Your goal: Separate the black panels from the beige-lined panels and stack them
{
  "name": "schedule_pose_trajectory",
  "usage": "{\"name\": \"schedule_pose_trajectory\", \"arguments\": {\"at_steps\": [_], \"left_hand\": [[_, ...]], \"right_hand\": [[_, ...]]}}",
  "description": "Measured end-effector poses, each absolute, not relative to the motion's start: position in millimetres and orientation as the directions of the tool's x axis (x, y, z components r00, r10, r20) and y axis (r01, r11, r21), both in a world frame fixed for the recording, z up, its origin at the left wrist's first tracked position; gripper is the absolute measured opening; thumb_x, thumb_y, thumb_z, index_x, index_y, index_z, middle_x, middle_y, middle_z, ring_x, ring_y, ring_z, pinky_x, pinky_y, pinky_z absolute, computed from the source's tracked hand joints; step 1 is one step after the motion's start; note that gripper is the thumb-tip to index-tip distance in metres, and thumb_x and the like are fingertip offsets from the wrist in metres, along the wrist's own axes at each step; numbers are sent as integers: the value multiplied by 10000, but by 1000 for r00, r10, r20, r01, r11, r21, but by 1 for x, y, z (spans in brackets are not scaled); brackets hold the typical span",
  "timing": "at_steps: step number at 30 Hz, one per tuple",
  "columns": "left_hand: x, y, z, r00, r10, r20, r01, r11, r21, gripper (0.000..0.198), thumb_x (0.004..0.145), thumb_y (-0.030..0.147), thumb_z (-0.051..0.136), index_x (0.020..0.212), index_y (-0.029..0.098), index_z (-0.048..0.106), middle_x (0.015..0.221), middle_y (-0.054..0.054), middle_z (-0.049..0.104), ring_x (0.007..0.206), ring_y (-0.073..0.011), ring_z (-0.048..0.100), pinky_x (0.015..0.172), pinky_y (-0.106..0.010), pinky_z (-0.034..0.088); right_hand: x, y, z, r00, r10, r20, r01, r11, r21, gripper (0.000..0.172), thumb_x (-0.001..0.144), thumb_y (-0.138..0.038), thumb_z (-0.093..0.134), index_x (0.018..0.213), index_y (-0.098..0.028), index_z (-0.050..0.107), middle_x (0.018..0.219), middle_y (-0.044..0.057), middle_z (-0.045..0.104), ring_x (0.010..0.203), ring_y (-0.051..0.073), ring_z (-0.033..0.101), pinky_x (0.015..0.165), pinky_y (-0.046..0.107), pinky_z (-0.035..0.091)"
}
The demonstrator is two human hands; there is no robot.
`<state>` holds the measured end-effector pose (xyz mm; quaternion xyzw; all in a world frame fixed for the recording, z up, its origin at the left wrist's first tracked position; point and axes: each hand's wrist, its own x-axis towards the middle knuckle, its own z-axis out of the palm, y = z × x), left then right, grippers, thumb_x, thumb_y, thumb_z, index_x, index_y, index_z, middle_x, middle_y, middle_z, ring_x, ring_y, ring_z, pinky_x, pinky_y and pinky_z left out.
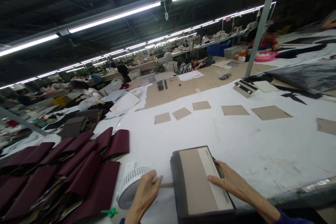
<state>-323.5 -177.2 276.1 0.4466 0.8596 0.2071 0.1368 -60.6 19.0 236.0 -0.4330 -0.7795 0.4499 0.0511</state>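
A black-edged beige panel (201,182), with a paler strip along its right side, lies before me on the white table covering (147,138). My right hand (223,178) grips its right edge, thumb on top and the other fingers partly hidden at the side. Left of the panel, my left hand (148,189) is closed in a pinch, and what it holds is hidden. A thin brownish strip (166,184) shows between that hand and the panel; I cannot tell whether the fingers touch it. Close behind the left hand lies a white slatted device (131,183), resembling a small fan.
Folded maroon pieces (89,175) crowd the left side, with a green plastic item (111,212) near them. Several beige rectangles (235,110) lie farther back. A metal post (262,24) rises at the right, near black material (301,77). People work at tables beyond.
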Motion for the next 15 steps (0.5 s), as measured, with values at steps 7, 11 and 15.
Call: {"name": "schedule_pose_trajectory", "arguments": {"at_steps": [7, 11, 15], "left_hand": [[-343, -188, 294, -720, 694, -2, 533, 554, 640, 432, 763, 579, 421, 548, 218, 324, 537, 46, 301, 557, -136, 353, 554, -260, 269], [-356, -201, 306, -805, 593, -20, 383, 545, 746, 473, 667, 652, 489, 526, 217, 370, 535, 43, 330, 548, -135, 380, 520, -248, 316], [-356, -211, 319, -858, 514, -13, 274, 477, 835, 484, 616, 637, 582, 516, 220, 357, 509, 54, 311, 491, -114, 334, 460, -241, 289]], "right_hand": [[-64, 16, 249, -577, 723, -379, 722, 235, -651, 857, 713, -553, 559, 1371, -32, 380, 1404, 226, 425, 1280, 353, 412, 1069, 467, 312], [-65, 15, 252, -566, 717, -406, 744, 234, -625, 841, 727, -544, 547, 1374, -35, 375, 1399, 224, 434, 1276, 340, 420, 1066, 456, 311], [-62, 17, 254, -584, 695, -419, 735, 234, -636, 831, 732, -563, 553, 1369, -53, 396, 1368, 213, 476, 1251, 340, 452, 1044, 450, 336]]}}
